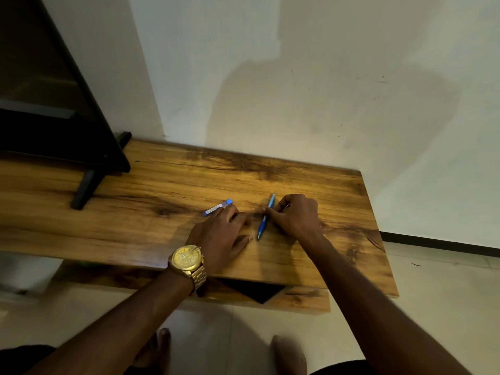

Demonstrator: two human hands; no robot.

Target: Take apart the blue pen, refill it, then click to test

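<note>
The blue pen (264, 218) lies on the wooden table (151, 190), tip towards me. My right hand (296, 215) rests beside it on the right, and its fingertips pinch the barrel near the middle. My left hand (221, 234) lies palm down on the wood just left of the pen, fingers spread, holding nothing. A second small pen or refill with a blue cap and clear body (217, 207) lies just beyond my left fingers, partly covered by them.
A black screen (62, 109) on a dark stand (84, 189) fills the table's left rear. A white wall runs close behind the table. The table's right edge (378, 226) is near my right hand. A gold watch (188, 262) is on my left wrist.
</note>
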